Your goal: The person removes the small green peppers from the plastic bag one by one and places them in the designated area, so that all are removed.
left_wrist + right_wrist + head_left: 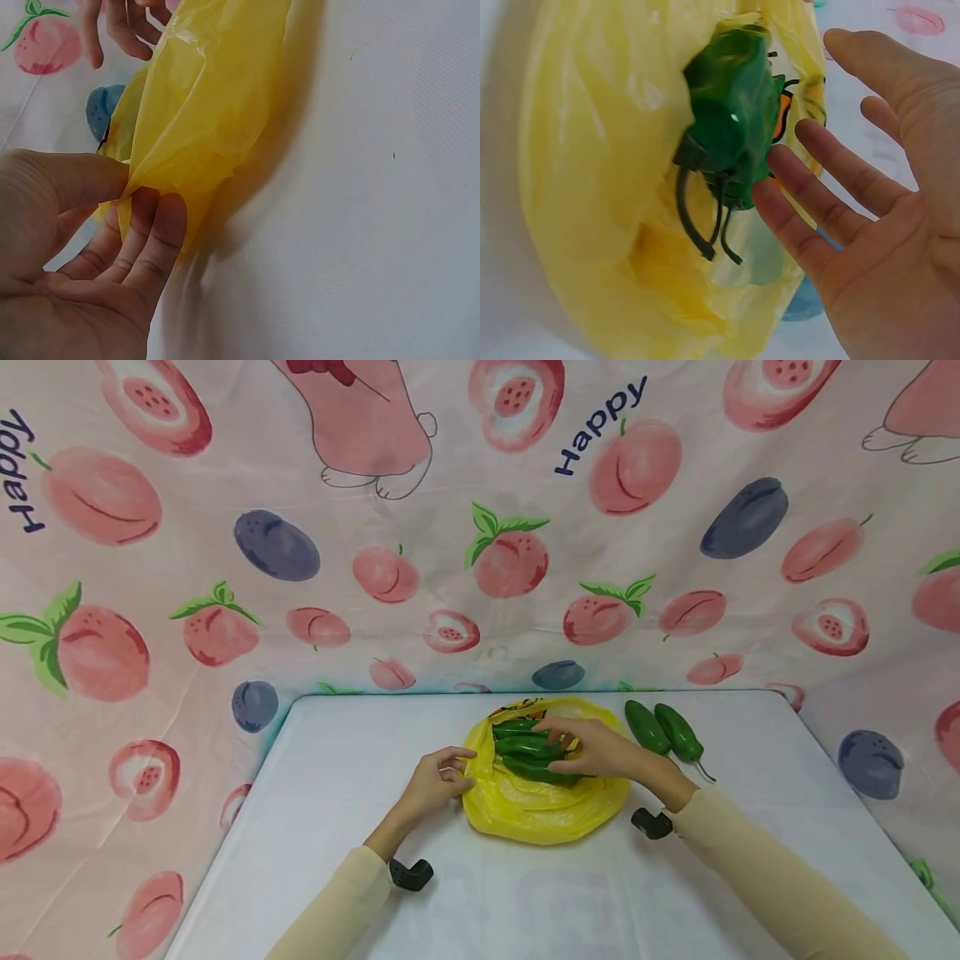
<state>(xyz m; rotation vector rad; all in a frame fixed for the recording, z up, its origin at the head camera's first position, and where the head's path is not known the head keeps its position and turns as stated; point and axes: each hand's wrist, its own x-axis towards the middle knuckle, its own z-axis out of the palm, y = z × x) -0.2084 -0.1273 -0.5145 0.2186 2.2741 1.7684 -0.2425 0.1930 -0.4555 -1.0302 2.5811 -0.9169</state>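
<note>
A yellow plastic bag (536,817) lies on the table with its mouth spread, several green peppers (528,747) inside. At the bag's left edge my left hand (435,779) pinches the thin plastic between thumb and fingers, as the left wrist view shows on the bag (214,112). Over the peppers reaches my right hand (594,748), palm toward them. In the right wrist view its fingers (806,217) are spread and hold nothing, fingertips right beside the green peppers (731,112), whose dark stems hang toward the bag's opening.
Two more green peppers (678,733) lie on the white table (360,735) just right of the bag, beyond my right wrist. A dark wrist camera (651,823) sits at the right cuff, another (411,875) at the left. Behind rises a fruit-printed cloth (450,527).
</note>
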